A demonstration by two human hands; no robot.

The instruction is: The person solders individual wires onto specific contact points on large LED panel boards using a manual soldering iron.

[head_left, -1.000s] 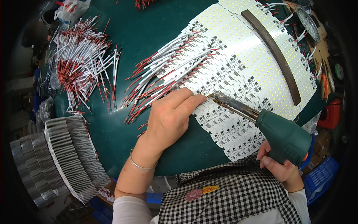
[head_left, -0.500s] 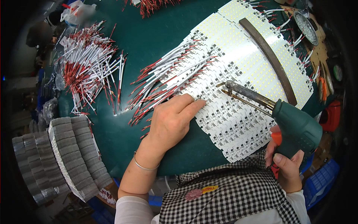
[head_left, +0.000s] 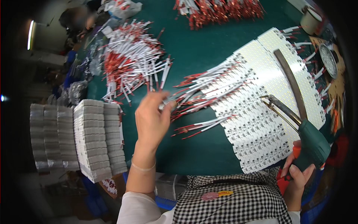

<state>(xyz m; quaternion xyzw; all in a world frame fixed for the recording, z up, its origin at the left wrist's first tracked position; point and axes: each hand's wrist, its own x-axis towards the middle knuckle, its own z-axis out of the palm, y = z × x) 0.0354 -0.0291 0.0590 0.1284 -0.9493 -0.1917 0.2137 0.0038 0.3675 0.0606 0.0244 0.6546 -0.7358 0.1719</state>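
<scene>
My left hand [head_left: 152, 118] hovers over the green table [head_left: 209, 48], fingers pinched on the end of a white and red wire [head_left: 166, 104] near the wire pile [head_left: 130, 67]. My right hand [head_left: 298, 175] grips a green soldering gun [head_left: 312, 142] whose metal tip [head_left: 269, 100] points over a fanned row of white LED strip boards [head_left: 257, 119]. Several white wires with red ends [head_left: 209, 93] lie across the left ends of the boards. A dark curved bar [head_left: 291, 82] rests on top of the boards.
Stacks of white strip boards [head_left: 93, 138] stand at the table's left edge, grey stacks [head_left: 44, 138] beside them. More red-ended wires [head_left: 220, 9] lie at the far edge. A white cup [head_left: 311, 20] and round tin [head_left: 330, 56] sit at the right.
My left hand has lifted off the boards and moved left toward the wire pile, now pinching a wire. The soldering gun has pulled back to the right, its tip raised.
</scene>
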